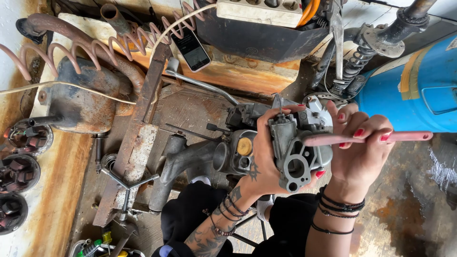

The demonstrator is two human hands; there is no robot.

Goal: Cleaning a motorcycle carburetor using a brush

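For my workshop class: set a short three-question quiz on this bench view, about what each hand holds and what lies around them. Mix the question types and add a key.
1. True or false: the left hand grips the grey metal carburettor.
2. What does the right hand hold?
A. a wrench
B. a pink-handled tool
C. a phone
3. Fill the gap: the blue drum stands on the person's ____ side.

Key
1. True: its fingers wrap the part from the near side.
2. B: the handle runs across the fingers; its working end is hidden behind the carburettor.
3. Right: beside the right hand; the smartphone lies farther up the bench.
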